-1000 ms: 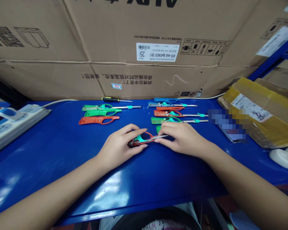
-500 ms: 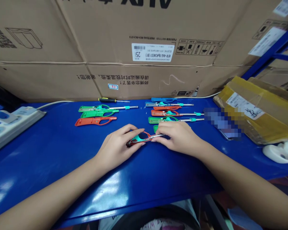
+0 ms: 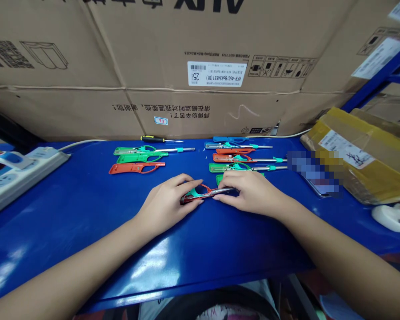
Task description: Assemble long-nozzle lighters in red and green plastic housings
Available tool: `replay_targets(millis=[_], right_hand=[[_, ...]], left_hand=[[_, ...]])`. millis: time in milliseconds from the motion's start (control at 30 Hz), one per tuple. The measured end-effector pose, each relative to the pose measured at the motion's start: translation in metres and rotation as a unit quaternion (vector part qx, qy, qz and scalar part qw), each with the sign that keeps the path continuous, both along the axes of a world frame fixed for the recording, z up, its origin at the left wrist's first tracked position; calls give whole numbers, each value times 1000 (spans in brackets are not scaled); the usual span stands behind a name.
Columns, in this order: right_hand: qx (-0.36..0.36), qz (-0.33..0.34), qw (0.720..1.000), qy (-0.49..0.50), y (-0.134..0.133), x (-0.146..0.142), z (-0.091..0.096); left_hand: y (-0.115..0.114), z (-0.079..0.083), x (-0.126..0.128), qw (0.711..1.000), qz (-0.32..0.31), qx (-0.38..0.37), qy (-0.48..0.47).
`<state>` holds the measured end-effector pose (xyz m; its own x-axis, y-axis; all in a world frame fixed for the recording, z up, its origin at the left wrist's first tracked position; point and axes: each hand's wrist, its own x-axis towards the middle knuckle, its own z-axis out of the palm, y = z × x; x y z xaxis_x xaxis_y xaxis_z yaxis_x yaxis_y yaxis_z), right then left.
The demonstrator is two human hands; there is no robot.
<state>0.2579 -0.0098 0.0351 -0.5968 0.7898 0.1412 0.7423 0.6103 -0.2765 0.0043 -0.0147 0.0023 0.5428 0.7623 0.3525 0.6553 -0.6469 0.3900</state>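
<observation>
A red stick lighter with a teal trigger [image 3: 200, 193] lies on the blue shelf [image 3: 86, 209] between my hands. My left hand [image 3: 168, 202] is closed round its handle end, thumb and fingers pinching the red body. My right hand [image 3: 251, 192] pinches the metal tube at the other end. Just behind my right hand lies part of a green lighter body [image 3: 220, 178], mostly hidden by the fingers.
Green and orange lighter shells [image 3: 136, 162] lie at the back left with a black-and-yellow screwdriver [image 3: 156, 139]. Several assembled lighters [image 3: 243, 158] lie at the back right. A white power strip [image 3: 16, 171] is far left, a taped yellow parcel [image 3: 360, 155] far right, cardboard boxes [image 3: 200, 66] behind.
Both hands stay on the red lighter. Its metal tube has slid slightly further under my right fingers. The view shifted a little.
</observation>
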Motion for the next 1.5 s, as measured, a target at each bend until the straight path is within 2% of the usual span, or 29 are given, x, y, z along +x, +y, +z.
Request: replay_targets(millis=[167,333,467,633,767,1267,1500], right_hand=[[-34,3,999,2,1,0,-1],[-56,42,997,-19,2,2,0],[-77,42,995,-37,3,4,2],[-94,59,994,-23,3,9,3],[-77,64,995,5,4,10,3],[-11,57,995,86,2,9,3],[23,48,995,81,3,10,4]], left_hand=[[1,-2,-1,999,-8,-31,7],[4,-2,-3,998,-39,-23,34],[10,6,-11,996,-57,-49,52],[17,18,-24,988,-75,-124,49],[17,19,-25,986,-95,-133,40],[15,9,-20,990,-81,-118,8],[15,6,-20,991,-76,-109,-9]])
